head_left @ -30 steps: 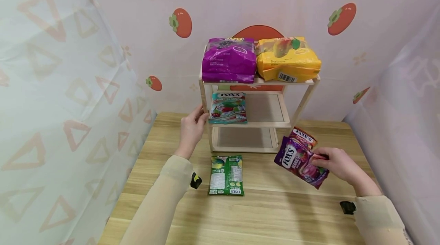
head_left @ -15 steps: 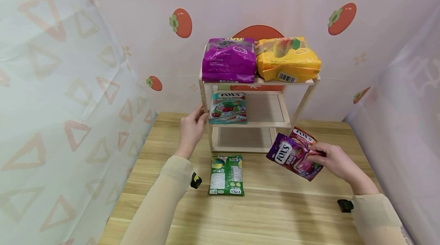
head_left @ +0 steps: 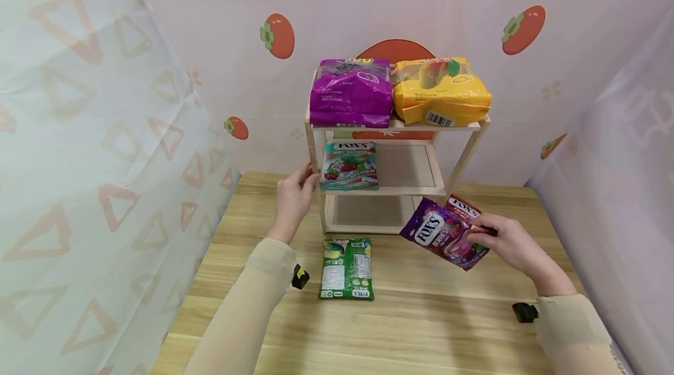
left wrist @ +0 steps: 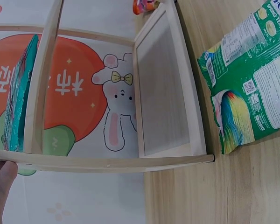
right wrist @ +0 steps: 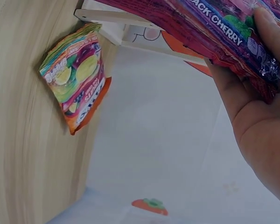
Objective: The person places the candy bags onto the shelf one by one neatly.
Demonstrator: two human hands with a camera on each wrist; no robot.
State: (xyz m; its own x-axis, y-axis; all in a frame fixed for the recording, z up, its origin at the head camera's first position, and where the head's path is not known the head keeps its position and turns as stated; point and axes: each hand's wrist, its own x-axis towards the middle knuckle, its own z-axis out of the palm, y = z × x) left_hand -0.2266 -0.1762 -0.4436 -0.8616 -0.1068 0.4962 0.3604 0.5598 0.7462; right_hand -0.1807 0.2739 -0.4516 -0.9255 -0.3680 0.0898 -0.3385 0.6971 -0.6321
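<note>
My right hand [head_left: 511, 243] pinches a purple FOX'S Berries candy bag [head_left: 442, 234] by its right end, above the table near the shelf's lower right corner. Behind it, partly covered in the head view, a FOX'S Fruits candy bag [right wrist: 77, 77] lies on the table. My left hand [head_left: 295, 196] grips the left upright of the wooden shelf [head_left: 400, 191]; only part of the thumb shows in the left wrist view. A teal FOX'S Mint Blossom bag [head_left: 350, 165] leans at the left of the middle tier. A green FOX'S bag [head_left: 346, 268] lies back side up before the shelf.
On the top tier sit a large purple bag [head_left: 351, 94] and a large yellow bag [head_left: 439, 91], side by side. Printed cloth walls [head_left: 221, 24] enclose the wooden table [head_left: 400, 334] at the back and both sides.
My right hand has moved the purple Berries bag left and slightly up, towards the shelf. The left hand has stayed at the shelf's upright.
</note>
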